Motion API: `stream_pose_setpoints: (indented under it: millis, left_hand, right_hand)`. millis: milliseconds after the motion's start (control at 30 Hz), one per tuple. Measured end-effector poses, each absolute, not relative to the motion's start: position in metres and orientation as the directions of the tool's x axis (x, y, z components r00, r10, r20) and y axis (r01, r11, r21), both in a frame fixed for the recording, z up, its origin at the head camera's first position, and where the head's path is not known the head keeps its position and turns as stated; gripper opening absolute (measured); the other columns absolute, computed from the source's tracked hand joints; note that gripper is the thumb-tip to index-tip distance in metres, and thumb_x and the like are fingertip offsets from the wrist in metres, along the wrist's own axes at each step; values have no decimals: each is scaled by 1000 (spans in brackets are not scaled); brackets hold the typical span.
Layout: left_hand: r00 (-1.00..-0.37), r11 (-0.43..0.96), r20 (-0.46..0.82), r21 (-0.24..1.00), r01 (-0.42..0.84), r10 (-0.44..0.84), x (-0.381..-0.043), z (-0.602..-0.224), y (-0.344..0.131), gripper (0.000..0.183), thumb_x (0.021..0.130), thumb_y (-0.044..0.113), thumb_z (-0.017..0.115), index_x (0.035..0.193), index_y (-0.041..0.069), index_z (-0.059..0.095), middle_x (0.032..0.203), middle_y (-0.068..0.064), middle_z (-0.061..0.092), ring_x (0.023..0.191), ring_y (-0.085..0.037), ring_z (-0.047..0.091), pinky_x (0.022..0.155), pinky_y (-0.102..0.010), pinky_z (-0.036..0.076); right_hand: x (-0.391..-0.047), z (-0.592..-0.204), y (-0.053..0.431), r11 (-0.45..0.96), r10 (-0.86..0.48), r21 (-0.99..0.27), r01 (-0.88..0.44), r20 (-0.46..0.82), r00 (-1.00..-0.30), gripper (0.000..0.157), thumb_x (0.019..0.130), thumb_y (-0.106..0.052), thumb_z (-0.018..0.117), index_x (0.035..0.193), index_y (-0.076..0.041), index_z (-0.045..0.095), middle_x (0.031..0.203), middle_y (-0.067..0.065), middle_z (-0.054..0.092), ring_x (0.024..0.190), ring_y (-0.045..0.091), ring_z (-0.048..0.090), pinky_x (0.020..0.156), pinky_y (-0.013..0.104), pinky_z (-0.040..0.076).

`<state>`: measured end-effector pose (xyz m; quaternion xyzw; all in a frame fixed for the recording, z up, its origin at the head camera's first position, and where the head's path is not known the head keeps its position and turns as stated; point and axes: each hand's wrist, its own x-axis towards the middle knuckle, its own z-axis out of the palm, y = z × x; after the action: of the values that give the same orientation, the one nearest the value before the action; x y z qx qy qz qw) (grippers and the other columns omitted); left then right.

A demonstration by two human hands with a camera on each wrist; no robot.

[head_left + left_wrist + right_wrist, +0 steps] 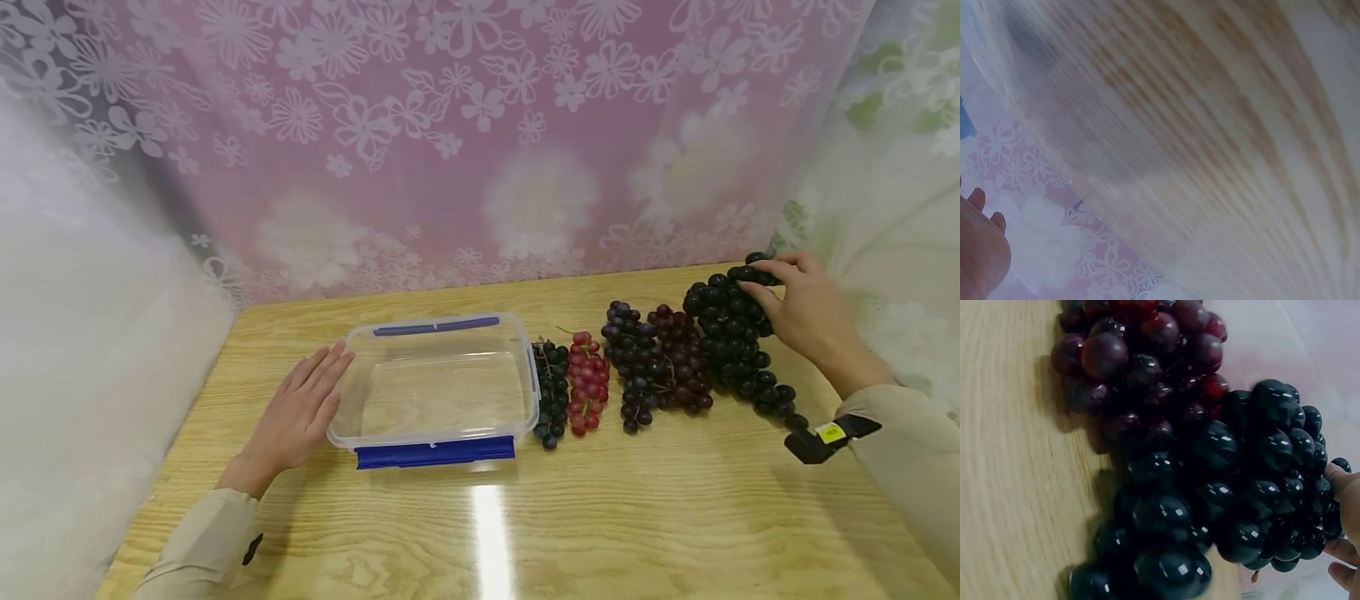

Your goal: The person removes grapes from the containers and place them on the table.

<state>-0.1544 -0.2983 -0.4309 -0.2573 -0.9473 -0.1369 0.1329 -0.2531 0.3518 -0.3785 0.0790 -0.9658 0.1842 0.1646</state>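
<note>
My right hand (812,312) pinches the upper end of a large bunch of black grapes (731,329) at the far right of the row. In the right wrist view, fingertips (1340,481) touch the end of that black bunch (1272,481), while its lower part trails over the wood. My left hand (303,408), fingers straight, rests against the left side of a clear plastic container (442,392) with blue clips. The container has no lid on it and nothing inside. The left wrist view shows only part of the left hand (982,250) at its edge.
Between container and black bunch lie a small dark bunch (551,392), a red bunch (588,383), a blue-black bunch (632,358) and a dark red bunch (682,362) of grapes. The wooden table (600,517) ends at a pink floral curtain (480,167).
</note>
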Motion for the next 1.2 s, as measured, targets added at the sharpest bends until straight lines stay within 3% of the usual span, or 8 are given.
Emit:
stream_pose_setpoints:
  millis: [100,400,633,800,967,1200]
  left_hand:
    - [-829,827,320,188,530,458,-155,-432,-297,54,101,15,42,153,14,26,157,-8,21,141,-33,20,115,-46,9]
    - [-822,819,338,199,538,458,-155,-434,-294,50,104,19,36,152,12,27,156,-10,23,139,-36,23,113,-50,12]
    - [-826,824,338,196,532,452,-155,-432,-294,52,102,16,38,153,12,27,156,-9,22,140,-35,22,113,-50,12]
    - [-827,828,336,190,527,450,-154,-432,-296,56,99,11,44,153,12,27,156,-9,22,139,-36,23,114,-49,12]
    - [-825,830,341,180,527,450,-153,-431,-296,51,103,17,39,152,12,28,156,-10,24,139,-36,24,114,-48,12]
    - [-824,829,347,186,528,447,-153,-430,-297,49,104,22,34,152,12,29,155,-10,25,139,-36,24,114,-48,12]
  right_hand:
    - [-260,-385,349,918,-100,-341,-203,295,-950,49,101,-31,49,133,6,49,129,32,36,93,50,48,60,57,40]
    - [-270,-403,358,908,-146,-349,-231,253,-956,53,104,-29,41,131,16,43,133,36,32,107,54,40,80,65,37]
    - [-275,-404,366,879,-206,-371,-301,275,-939,52,105,-25,39,129,20,42,130,37,34,109,54,38,86,65,33]
    - [-277,-406,367,871,-241,-385,-305,207,-948,55,106,-27,32,136,19,34,133,39,29,115,57,31,90,67,28]
    - [-276,-406,366,864,-266,-408,-296,129,-955,56,106,-27,27,145,13,21,135,40,24,116,57,30,89,69,27]
    - [-274,-406,367,848,-285,-430,-311,125,-950,54,106,-23,29,146,13,19,135,40,24,117,56,29,89,68,27]
